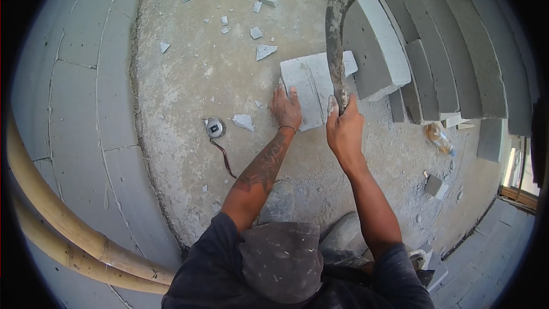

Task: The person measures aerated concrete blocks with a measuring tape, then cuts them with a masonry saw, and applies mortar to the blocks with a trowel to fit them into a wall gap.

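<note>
A light grey aerated concrete block (pixel 309 88) lies on the dusty floor in front of me, with scored lines running along its top face. My left hand (pixel 285 108) grips the block's left edge, its thumb on the top face. In my right hand (pixel 345 124) is a long, dark, curved blade like a sickle (pixel 333 26), fingers wrapped round its near end. The blade rises over the right part of the block, and its far end bends off to the right. Dust coats my fingertips.
A tape measure (pixel 215 128) with a dark strap lies left of my forearm. Broken block chips (pixel 266 52) litter the floor. Stacked blocks (pixel 439 63) stand at right, near a plastic bottle (pixel 438 138). Bamboo poles (pixel 68 206) cross the left-hand block wall (pixel 74 100).
</note>
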A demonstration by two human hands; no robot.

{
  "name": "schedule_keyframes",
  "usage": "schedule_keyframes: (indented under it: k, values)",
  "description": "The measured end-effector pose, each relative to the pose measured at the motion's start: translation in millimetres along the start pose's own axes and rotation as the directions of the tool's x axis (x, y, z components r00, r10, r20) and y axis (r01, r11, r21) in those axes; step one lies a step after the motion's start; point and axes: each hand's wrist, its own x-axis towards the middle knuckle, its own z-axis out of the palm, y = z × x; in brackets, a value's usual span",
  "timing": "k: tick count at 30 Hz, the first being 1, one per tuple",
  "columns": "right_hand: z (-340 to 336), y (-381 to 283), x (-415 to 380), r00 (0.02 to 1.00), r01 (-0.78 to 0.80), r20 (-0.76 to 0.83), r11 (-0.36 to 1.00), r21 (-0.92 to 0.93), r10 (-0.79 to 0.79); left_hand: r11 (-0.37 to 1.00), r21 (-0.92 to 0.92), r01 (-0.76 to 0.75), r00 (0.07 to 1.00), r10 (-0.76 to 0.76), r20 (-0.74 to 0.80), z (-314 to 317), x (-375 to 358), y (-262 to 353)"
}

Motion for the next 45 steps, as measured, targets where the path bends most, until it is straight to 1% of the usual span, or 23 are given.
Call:
schedule_keyframes:
  k: [1,3,7,9,10,12,14,16,20,22,23,25,26,28,29,32,34,36,39,40,41,42,45]
  values:
    - [11,21,-2,1.000,0.007,-0.005,1.000,-0.001,-0.007,1.000,-0.005,-0.005,1.000,0.005,-0.004,-1,2,2]
    - [38,83,-13,0.982,0.028,0.186,0.935,-0.355,0.041,0.999,-0.026,-0.021,0.999,0.020,-0.027,-2,-2,6]
    - [29,60,-8,0.980,0.084,0.200,0.935,-0.344,-0.014,0.999,0.019,-0.038,0.998,0.039,-0.055,4,-5,-4]
    - [18,32,7,0.991,0.083,0.122,0.982,-0.170,-0.062,0.999,0.013,-0.044,0.998,0.044,-0.037,3,-1,-2]
    - [12,19,5,0.989,0.076,0.136,0.982,-0.170,-0.053,0.999,0.020,-0.029,0.999,0.029,-0.032,1,-4,-2]
    - [2,-2,6,0.999,-0.003,0.038,1.000,0.030,0.002,0.999,0.040,-0.010,1.000,0.010,0.001,-2,-2,2]
    - [19,41,-10,1.000,0.020,0.019,1.000,-0.019,-0.020,1.000,0.022,-0.004,1.000,0.004,-0.001,-3,0,3]
    - [37,90,-24,0.982,-0.025,0.170,0.946,-0.323,0.084,1.000,-0.001,-0.010,1.000,0.010,0.005,0,-5,4]
    - [24,66,-10,0.976,0.020,0.216,0.962,-0.274,0.041,0.999,0.034,-0.011,1.000,0.012,-0.029,3,-8,-4]
    - [10,33,4,0.994,0.045,0.109,0.994,-0.098,-0.034,0.999,0.034,-0.019,0.999,0.020,-0.027,3,-6,-4]
    - [4,17,8,0.993,0.034,0.116,0.994,-0.103,-0.022,1.000,0.029,-0.010,1.000,0.010,-0.018,1,-6,-1]
    - [-1,-11,20,0.999,-0.046,-0.008,0.999,0.019,0.047,1.000,0.024,-0.010,1.000,0.010,-0.015,2,-3,-1]
    - [6,1,20,0.999,-0.045,-0.011,0.999,0.024,0.046,1.000,0.011,-0.015,1.000,0.015,-0.010,0,-3,0]
    - [35,60,17,0.988,0.014,0.154,0.964,-0.265,0.027,0.999,-0.005,-0.035,0.999,0.035,-0.005,0,-7,0]
    - [49,87,15,0.978,-0.019,0.191,0.957,-0.291,0.078,1.000,0.015,-0.013,1.000,0.013,0.004,2,-11,-4]
    - [40,66,21,0.976,-0.034,0.197,0.955,-0.293,0.095,1.000,0.025,-0.007,1.000,0.008,-0.021,3,0,0]
    - [26,35,40,0.980,0.012,0.195,0.974,-0.226,0.034,1.000,0.021,-0.012,1.000,0.012,-0.027,4,2,1]
    - [16,1,47,0.997,0.074,0.048,0.989,-0.127,-0.069,0.999,0.018,-0.044,0.998,0.045,-0.053,3,-5,-2]
    - [19,-11,54,1.000,0.020,-0.006,0.999,-0.032,-0.020,0.999,-0.031,-0.037,0.999,0.037,-0.007,-4,-3,3]
    - [30,9,53,1.000,0.024,-0.012,0.999,-0.034,-0.024,0.998,-0.037,-0.042,0.999,0.042,-0.008,-4,-2,4]
    - [49,50,50,0.996,0.017,0.094,0.979,-0.202,0.002,1.000,-0.023,-0.015,1.000,0.015,-0.003,-2,-2,4]
    - [51,53,46,0.981,0.019,0.187,0.932,-0.361,0.052,1.000,-0.006,0.008,1.000,-0.008,0.006,-1,-3,4]
    - [48,49,47,0.967,-0.014,0.234,0.935,-0.353,0.102,1.000,0.003,-0.017,1.000,0.017,-0.022,1,-3,0]
